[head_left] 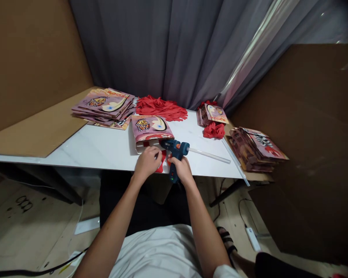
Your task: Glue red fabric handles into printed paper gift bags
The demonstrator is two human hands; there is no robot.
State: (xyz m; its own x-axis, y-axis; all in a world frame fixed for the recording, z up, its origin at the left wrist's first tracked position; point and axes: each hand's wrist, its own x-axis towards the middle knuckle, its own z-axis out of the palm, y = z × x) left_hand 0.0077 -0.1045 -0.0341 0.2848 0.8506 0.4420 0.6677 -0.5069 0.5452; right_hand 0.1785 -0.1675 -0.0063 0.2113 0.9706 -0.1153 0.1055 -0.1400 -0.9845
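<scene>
A printed paper bag (152, 127) with a butterfly and an eye on it lies on the white table, its open mouth facing me. My left hand (147, 164) is closed at the lower lip of that mouth; the fingertips are partly hidden. My right hand (182, 169) grips a dark blue glue gun (176, 150) by its handle. Its nozzle points left into the bag's opening, and a long clear glue stick (210, 155) sticks out of its back. Between my hands, at the table's front edge, lies a red piece (161, 162), partly covered.
Stacks of printed bags stand at the left (104, 108), back right (211, 115) and right (258, 148). Red ribbons (161, 108) are heaped at the back, with a smaller red bundle (214, 130) at right. Cardboard panels (34, 61) flank the table; a power strip (253, 238) lies on the floor.
</scene>
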